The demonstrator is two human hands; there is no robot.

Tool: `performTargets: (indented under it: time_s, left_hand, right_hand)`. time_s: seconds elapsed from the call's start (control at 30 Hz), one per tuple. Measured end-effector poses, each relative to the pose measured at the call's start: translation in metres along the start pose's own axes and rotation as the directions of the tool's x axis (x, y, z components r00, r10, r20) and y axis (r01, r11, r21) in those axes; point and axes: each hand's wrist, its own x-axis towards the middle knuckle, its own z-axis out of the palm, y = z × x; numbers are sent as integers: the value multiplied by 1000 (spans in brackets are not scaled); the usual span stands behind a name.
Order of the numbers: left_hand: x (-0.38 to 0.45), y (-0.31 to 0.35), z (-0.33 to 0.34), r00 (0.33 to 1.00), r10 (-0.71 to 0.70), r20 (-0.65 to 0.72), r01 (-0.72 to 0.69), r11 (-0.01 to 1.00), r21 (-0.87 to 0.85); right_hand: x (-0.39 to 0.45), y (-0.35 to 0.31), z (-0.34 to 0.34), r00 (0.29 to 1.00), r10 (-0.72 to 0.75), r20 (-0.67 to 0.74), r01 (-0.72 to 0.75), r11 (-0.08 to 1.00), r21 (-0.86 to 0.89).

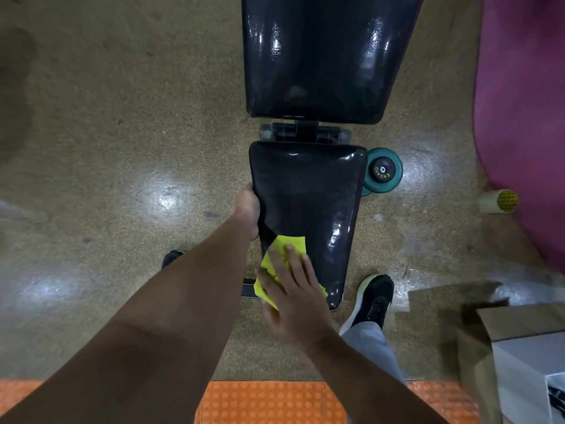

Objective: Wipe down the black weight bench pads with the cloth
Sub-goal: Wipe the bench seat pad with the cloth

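Floor (122,133) speckled tan, dumbbell (383,169) beside seat pad (308,191). Left hand (248,214) grips pad's edge; right hand (293,298), fingers flat, presses yellow cloth (293,244) onto it.

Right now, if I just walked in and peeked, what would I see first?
The bright yellow cloth jumps out: the right hand presses it flat on the near end of the shiny black seat pad, while the left hand grips that pad's left edge. Past it lies the bigger back pad, and a teal dumbbell sits on the floor to the seat's right.
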Motion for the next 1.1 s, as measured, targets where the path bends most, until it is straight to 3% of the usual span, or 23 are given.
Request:
performTargets:
  time_s: [0.13, 0.23, 0.37, 0.43, 0.5, 0.67, 0.8, 0.87, 0.93, 1.0, 1.07, 1.1]
  left_hand:
    - [4, -1, -5, 1000, -3, -14, 3, 1000, 1]
    - [3, 0, -4, 999, -29, 20, 30, 999, -18]
    - [0, 3, -4, 998, -42, 39, 43, 999, -15]
    - [0, 4, -6, 998, -52, 33, 52, 999, -8]
    - [2, 4, -6, 998, -54, 35, 54, 998, -12]
    - [7, 7, -10, 993, -97, 62, 98, 995, -6]
    - [3, 11, -13, 993, -111, 34, 107, 989, 100]
    - [-1, 13, -17, 995, -102, 13, 98, 979, 182]
    - [-9, 14, -20, 998, 28, -50, -12, 955, 296]
    - [-30, 13, -23, 941, 332, -62, -293, 894, 338]
    - [-68, 9, -23, 838, 522, 160, -544, 773, 328]
    - [-86, 6, -21, 814, 494, 306, -577, 750, 323]
  right_hand:
    - [16, 18, -11, 997, 67, -35, -66, 998, 25]
    - [39, -1, -12, 986, 162, 33, -162, 987, -6]
    - [35, -19, -3, 984, -37, 172, 63, 987, -149]
    - [27, -10, -2, 978, -136, 159, 161, 974, -157]
    - [27, 3, -6, 982, -150, 117, 161, 983, -91]
    - [68, -1, -16, 990, 56, 132, -56, 998, -1]
    - [66, -10, -10, 989, -33, 147, 32, 999, 11]
    - [55, -4, -13, 994, -79, 73, 64, 979, 192]
    - [52, 0, -30, 1000, 15, 23, -24, 845, 533]
    - [56, 6, -55, 964, 256, 79, -218, 582, 784]
    - [64, 16, -84, 882, 421, 212, -350, 284, 892]
    - [68, 24, -98, 844, 453, 286, -372, 109, 922]
